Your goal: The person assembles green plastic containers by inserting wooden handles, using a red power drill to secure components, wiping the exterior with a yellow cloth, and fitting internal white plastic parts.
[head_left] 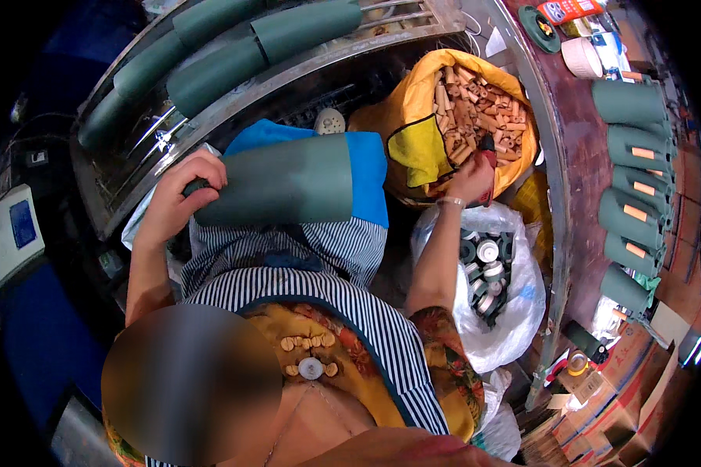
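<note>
Green cylinder held at the lap; right hand gripping a tool at the sack

I observe one seated worker. The left hand (177, 194) is closed around the dark knob at the near end of a green cylinder (280, 179), thumb and fingers curled. The cylinder lies on its side across the lap, resting on a blue cloth (368, 179) over a striped apron (288, 247).

The right hand (469, 180) is wrapped about a red-and-black tool (490, 159) at the near edge of a yellow sack (413, 93); the tool's exact kind I cannot tell. The sack is filled with short wooden pieces (475, 109), and a yellow-green cloth (419, 152) hangs over its rim.

Just below that sack stands a white bag (483, 346) containing white and dark green caps (488, 251). Further green cylinders (218, 74) lie on a metal rack (358, 48). More, with wooden handles (644, 187), line the dark red bench (576, 210) to the right.
</note>
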### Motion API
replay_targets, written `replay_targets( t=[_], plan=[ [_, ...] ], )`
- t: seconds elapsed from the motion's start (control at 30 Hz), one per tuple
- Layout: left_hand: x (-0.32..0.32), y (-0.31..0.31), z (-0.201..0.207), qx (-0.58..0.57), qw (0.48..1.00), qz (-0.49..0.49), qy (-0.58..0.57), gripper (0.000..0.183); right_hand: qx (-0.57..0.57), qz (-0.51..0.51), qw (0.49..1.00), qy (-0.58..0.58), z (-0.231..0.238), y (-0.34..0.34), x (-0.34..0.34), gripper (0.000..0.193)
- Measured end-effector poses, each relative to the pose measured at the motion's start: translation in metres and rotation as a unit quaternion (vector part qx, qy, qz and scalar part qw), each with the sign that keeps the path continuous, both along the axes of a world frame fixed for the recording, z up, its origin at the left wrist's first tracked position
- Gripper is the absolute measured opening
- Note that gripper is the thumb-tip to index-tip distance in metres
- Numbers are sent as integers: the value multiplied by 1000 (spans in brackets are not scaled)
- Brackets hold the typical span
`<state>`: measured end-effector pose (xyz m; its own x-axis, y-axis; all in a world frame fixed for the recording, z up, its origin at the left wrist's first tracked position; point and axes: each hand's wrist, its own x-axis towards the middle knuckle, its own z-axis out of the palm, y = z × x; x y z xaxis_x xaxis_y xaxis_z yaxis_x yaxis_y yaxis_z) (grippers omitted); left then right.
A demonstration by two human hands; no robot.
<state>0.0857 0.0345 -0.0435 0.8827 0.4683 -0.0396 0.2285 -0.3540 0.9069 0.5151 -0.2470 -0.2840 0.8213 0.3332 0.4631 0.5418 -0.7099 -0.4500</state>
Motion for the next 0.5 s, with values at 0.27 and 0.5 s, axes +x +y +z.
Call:
replay_targets(
  t=[0.27, 0.5],
  plan=[
    [4, 23, -20, -4, 995, -43, -85, 19, -110, 197, 966, 128, -109, 9, 110, 20],
    [21, 11, -45, -166, 958, 80, -219, 30, 114, 128, 983, 70, 43, 46, 65, 26]
  ],
)
